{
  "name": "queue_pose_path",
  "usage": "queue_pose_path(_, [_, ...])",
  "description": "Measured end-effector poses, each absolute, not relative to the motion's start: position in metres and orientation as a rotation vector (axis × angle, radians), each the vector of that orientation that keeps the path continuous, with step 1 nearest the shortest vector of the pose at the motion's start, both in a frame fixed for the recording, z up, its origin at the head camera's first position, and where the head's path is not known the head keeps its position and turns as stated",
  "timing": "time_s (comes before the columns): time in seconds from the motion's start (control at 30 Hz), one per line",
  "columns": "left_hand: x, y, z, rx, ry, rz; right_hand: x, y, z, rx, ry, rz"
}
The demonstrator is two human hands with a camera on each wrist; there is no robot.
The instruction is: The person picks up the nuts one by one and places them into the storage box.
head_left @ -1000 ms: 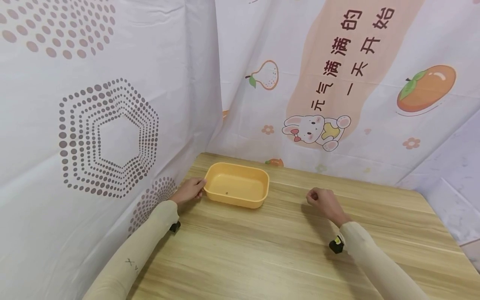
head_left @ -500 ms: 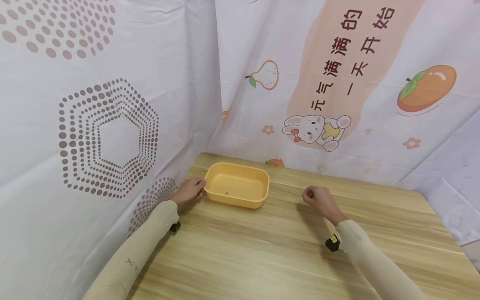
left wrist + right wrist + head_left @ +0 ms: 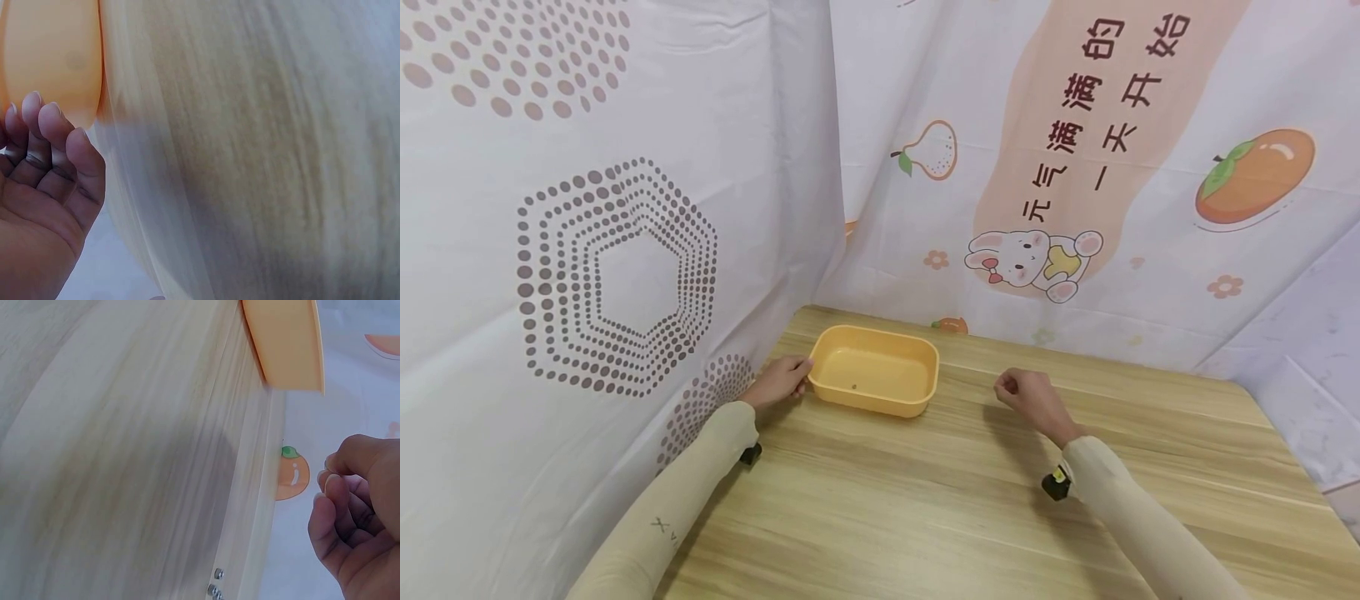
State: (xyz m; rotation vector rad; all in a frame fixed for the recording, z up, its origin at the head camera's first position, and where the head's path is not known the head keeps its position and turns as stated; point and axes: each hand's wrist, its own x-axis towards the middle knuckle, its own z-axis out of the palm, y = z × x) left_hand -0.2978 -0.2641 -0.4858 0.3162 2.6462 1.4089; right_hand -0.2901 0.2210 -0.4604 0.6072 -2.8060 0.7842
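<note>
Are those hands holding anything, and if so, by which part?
The left hand holds the yellow-orange plastic basin by its left end. The right hand is curled; whether it pinches something small cannot be told.

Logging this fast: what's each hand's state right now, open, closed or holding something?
Left hand: closed, holding the left end of the yellow tray.
Right hand: closed, fingers curled; whether it pinches anything small cannot be told.

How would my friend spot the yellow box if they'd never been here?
Find the wooden table, then look toward its far left corner. A low, open box with rounded corners sits there, the left hand touching its left end. It's the only big yellow thing on the pale wood.
</note>
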Motion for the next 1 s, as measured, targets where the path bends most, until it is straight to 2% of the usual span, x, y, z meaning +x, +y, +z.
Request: queue_pose_path(1.0, [-0.296, -0.263, -0.486, 0.322, 2.630, 1.450, -0.292, 0.183, -0.451, 0.647, -2.819, 0.843])
